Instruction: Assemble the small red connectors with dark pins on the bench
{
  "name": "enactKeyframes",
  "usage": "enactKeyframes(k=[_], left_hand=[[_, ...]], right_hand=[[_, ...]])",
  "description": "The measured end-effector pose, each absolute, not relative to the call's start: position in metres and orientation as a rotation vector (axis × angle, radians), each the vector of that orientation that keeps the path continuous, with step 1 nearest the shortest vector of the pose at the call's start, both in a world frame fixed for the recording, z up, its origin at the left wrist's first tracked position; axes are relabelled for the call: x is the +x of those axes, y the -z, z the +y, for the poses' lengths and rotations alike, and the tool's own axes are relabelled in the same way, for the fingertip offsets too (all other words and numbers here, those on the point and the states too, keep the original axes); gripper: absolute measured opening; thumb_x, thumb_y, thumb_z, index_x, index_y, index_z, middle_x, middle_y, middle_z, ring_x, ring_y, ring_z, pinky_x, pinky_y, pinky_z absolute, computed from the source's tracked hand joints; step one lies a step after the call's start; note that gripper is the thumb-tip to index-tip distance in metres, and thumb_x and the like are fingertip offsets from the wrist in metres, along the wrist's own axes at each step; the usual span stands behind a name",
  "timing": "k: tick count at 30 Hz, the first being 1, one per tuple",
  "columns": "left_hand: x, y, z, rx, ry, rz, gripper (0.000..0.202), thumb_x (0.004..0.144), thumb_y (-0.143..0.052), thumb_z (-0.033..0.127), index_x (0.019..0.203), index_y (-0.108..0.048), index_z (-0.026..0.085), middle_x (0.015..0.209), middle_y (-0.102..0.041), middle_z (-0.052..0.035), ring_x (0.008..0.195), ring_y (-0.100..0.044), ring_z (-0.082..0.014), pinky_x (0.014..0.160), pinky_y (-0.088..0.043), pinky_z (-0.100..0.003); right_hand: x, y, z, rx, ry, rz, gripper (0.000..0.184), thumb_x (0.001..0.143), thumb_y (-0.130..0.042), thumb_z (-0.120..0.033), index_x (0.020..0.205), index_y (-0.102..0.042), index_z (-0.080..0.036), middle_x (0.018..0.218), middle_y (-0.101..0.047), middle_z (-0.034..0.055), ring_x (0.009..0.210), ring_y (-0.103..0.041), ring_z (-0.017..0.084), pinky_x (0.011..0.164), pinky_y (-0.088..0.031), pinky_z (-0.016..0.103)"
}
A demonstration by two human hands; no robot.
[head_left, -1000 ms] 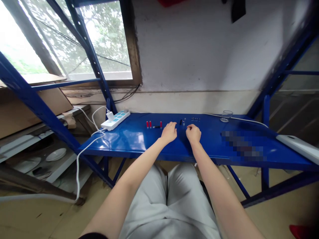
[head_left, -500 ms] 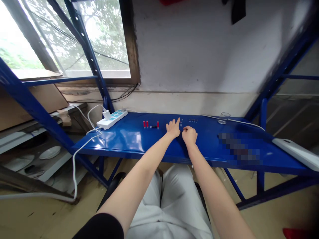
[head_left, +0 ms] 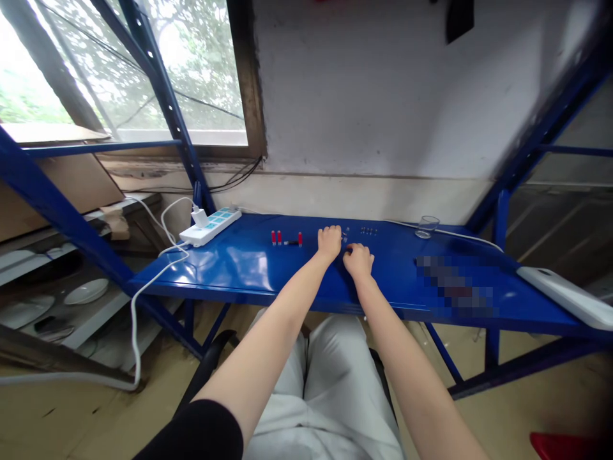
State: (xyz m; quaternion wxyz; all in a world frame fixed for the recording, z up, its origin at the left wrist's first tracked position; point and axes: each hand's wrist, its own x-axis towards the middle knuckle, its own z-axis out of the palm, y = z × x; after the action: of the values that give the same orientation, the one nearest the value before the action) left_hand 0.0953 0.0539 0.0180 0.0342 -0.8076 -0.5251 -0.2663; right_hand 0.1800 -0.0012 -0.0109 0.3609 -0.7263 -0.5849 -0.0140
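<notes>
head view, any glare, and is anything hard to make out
Head view: the window is partly washed out; same view, pale glare lies on the blue table, at left; again in head view, a pixelated patch covers part of the table's right, and the small pieces by the left hand are too tiny to make out.

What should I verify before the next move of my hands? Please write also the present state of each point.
1. Red pieces apart from the left hand: ok, all three are to its left.
2. Left hand's grip: cannot tell, its fingers are too small to judge.
3. Right hand's grip: cannot tell, for the same reason.
4. Glass away from both hands: ok, off to the right.
5. Power strip away from both hands: ok, far left.
</notes>
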Motion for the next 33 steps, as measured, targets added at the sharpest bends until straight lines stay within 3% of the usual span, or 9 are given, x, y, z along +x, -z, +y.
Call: enactKeyframes(k=[11,18,26,33], left_hand=[[0.088,-0.011,0.053,-2.516,1.011,-1.665,0.012,0.08,-0.044,0.014,0.085,-0.055,0.018,0.087,-0.064,-0.007,0.084,-0.059,-0.0202,0.077,-0.039,-0.033],[0.059,-0.004,0.027,-2.598,1.39,-1.621,0.007,0.075,-0.052,0.018,0.079,-0.058,0.019,0.079,-0.063,-0.0033,0.072,-0.057,-0.0144,0.069,-0.042,-0.026],[0.031,0.001,0.001,-2.317,2.071,-1.826,0.011,0.072,-0.056,0.026,0.073,-0.059,0.016,0.069,-0.061,-0.0011,0.059,-0.052,-0.0097,0.061,-0.042,-0.022],[0.028,0.003,-0.005,-2.291,2.132,-1.761,0.011,0.073,-0.055,0.027,0.073,-0.059,0.017,0.069,-0.06,-0.0001,0.056,-0.049,-0.009,0.061,-0.041,-0.022]], right_hand=[[0.179,0.011,0.002,-1.976,-0.061,-1.611,0.039,0.078,-0.039,-0.016,0.111,-0.059,-0.017,0.122,-0.052,0.0133,0.113,-0.042,0.028,0.092,-0.031,0.045],[0.176,0.013,0.013,-2.177,-0.204,-1.769,0.051,0.089,-0.022,-0.034,0.136,-0.033,-0.018,0.144,-0.025,0.0094,0.133,-0.015,0.028,0.105,-0.009,0.052],[0.171,0.009,0.022,-2.29,-0.257,-1.818,0.057,0.089,-0.013,-0.044,0.141,-0.022,-0.021,0.148,-0.014,0.0081,0.135,-0.005,0.029,0.104,-0.002,0.055],[0.173,0.011,0.036,-2.281,-0.244,-1.835,0.06,0.088,-0.013,-0.046,0.141,-0.019,-0.019,0.148,-0.011,0.0069,0.135,-0.001,0.028,0.102,0.002,0.06]])
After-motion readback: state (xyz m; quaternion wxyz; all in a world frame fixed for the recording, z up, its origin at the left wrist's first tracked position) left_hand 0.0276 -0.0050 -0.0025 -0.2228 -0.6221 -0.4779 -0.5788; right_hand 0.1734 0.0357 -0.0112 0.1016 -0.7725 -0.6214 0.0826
